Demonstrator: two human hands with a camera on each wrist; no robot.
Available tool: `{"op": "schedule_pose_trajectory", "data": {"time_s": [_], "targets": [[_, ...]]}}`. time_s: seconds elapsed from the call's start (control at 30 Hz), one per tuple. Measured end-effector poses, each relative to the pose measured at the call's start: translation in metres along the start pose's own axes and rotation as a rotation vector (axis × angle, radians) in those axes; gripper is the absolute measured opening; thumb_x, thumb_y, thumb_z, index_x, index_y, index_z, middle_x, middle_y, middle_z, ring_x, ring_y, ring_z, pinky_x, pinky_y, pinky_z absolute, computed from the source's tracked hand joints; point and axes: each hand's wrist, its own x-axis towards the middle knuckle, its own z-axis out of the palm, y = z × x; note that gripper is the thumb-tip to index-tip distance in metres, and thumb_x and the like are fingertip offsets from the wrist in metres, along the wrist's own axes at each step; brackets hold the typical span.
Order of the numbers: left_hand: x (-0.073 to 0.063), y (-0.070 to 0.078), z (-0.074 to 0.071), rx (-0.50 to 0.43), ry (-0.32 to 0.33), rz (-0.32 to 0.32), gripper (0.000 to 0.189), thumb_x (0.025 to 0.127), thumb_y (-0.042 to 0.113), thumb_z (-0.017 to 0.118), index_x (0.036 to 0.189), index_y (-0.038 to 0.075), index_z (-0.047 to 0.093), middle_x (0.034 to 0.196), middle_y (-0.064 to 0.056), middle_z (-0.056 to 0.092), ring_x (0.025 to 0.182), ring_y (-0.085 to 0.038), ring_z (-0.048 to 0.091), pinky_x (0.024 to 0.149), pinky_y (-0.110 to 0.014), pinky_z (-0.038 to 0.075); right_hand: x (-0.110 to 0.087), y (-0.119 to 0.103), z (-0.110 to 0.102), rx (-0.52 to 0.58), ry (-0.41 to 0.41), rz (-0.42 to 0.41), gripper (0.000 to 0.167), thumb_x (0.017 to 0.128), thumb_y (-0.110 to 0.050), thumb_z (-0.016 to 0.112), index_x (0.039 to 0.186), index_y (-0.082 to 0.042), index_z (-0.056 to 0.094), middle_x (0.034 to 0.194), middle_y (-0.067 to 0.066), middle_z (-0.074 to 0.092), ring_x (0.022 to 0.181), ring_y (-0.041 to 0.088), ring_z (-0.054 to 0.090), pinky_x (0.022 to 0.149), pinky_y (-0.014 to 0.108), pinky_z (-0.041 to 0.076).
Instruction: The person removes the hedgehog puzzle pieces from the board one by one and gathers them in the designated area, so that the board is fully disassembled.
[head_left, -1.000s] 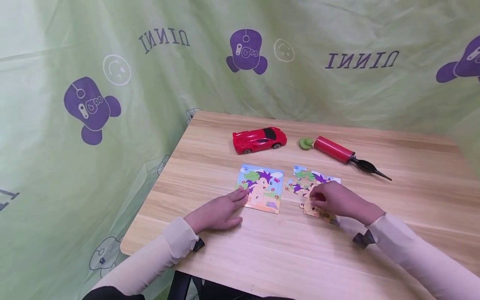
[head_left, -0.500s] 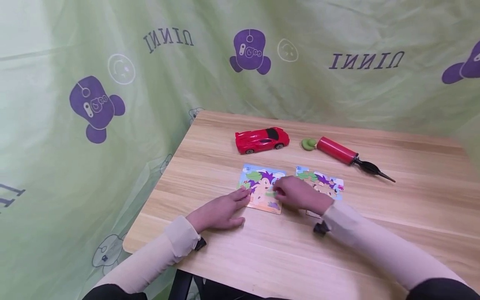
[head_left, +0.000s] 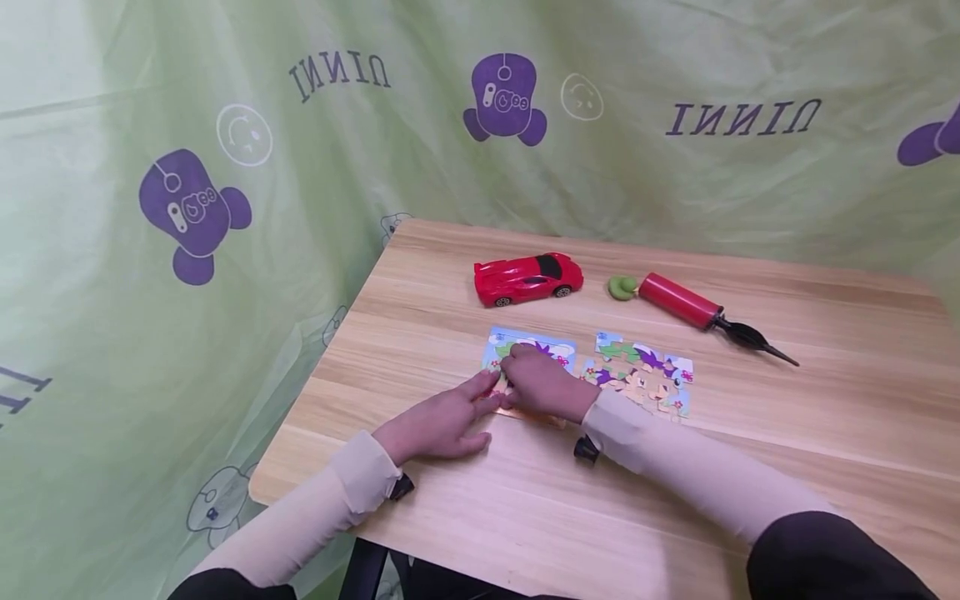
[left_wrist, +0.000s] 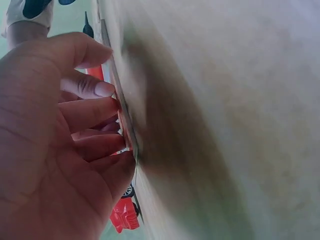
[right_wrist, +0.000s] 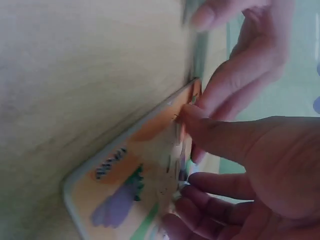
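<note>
On the table lies a square hedgehog jigsaw board (head_left: 517,333), its middle covered by my right hand (head_left: 543,383). In the right wrist view, the thumb and fingertips of that hand meet over the board and pinch a small puzzle piece (right_wrist: 178,131), mostly hidden by the fingers. My left hand (head_left: 442,423) lies flat with fingertips on the board's left edge, right beside the right fingers. In the left wrist view its fingers reach along the board's thin side. Right of the board, several loosely joined puzzle pieces (head_left: 651,360) form the same picture, partly behind the right forearm.
A red toy car (head_left: 528,280) stands behind the board. Right of it lies a red hand pump (head_left: 680,300) with a black nozzle, next to a small green rounded object (head_left: 621,288). A green printed curtain (head_left: 420,167) hangs behind the wooden table (head_left: 450,517).
My right hand has moved left from the loose pieces onto the jigsaw board, reaching the left hand's fingertips. The left hand has stayed at the board's left edge.
</note>
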Motion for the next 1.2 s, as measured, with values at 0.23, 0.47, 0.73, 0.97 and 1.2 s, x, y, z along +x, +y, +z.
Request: {"op": "schedule_pose_trajectory", "data": {"time_s": [0.23,0.47,0.73,0.97,1.2], "targets": [[0.001,0.003,0.0,-0.008,0.031,-0.016,0.068,0.099,0.033,0.057,0.153,-0.003,0.035,0.167,-0.015,0.023,0.156,-0.026,0.023,0.125,-0.038,0.03,-0.001,0.003,0.004,0.022,0.012,0.016,0.044,0.083,-0.034,0.082,0.112,-0.004,0.071,0.091,0.003,0.059,0.083,0.016,0.051,0.077,0.029,0.05],[0.003,0.006,0.005,0.045,0.077,-0.022,0.065,0.1,0.028,0.056,0.15,-0.008,0.037,0.165,-0.02,0.027,0.154,-0.029,0.027,0.124,-0.038,0.032,-0.003,0.004,0.004,0.025,0.013,0.039,0.038,0.08,-0.027,0.082,0.107,-0.003,0.069,0.092,0.005,0.063,0.086,0.019,0.053,0.082,0.033,0.052],[0.005,0.012,0.003,0.072,-0.015,-0.101,0.069,0.103,0.039,0.051,0.153,-0.005,0.033,0.167,-0.016,0.021,0.157,-0.028,0.019,0.127,-0.037,0.024,-0.019,0.023,-0.004,0.147,-0.01,0.103,0.036,0.08,-0.015,0.078,0.11,-0.001,0.067,0.093,0.007,0.06,0.077,0.018,0.054,0.066,0.028,0.051],[0.004,0.006,0.003,0.107,-0.023,-0.154,0.072,0.104,0.046,0.047,0.152,-0.005,0.034,0.167,-0.017,0.02,0.157,-0.029,0.019,0.127,-0.038,0.023,-0.057,0.051,-0.018,0.14,0.075,0.15,0.057,0.079,-0.021,0.081,0.126,0.006,0.063,0.108,0.016,0.063,0.085,0.019,0.058,0.078,0.036,0.058],[0.0,-0.003,0.004,0.078,-0.012,-0.16,0.073,0.103,0.046,0.048,0.153,-0.005,0.032,0.167,-0.017,0.02,0.157,-0.03,0.017,0.127,-0.039,0.023,-0.09,0.061,-0.01,0.156,0.047,0.134,0.048,0.081,-0.017,0.08,0.121,0.005,0.067,0.098,0.01,0.061,0.078,0.014,0.051,0.065,0.023,0.047]]}}
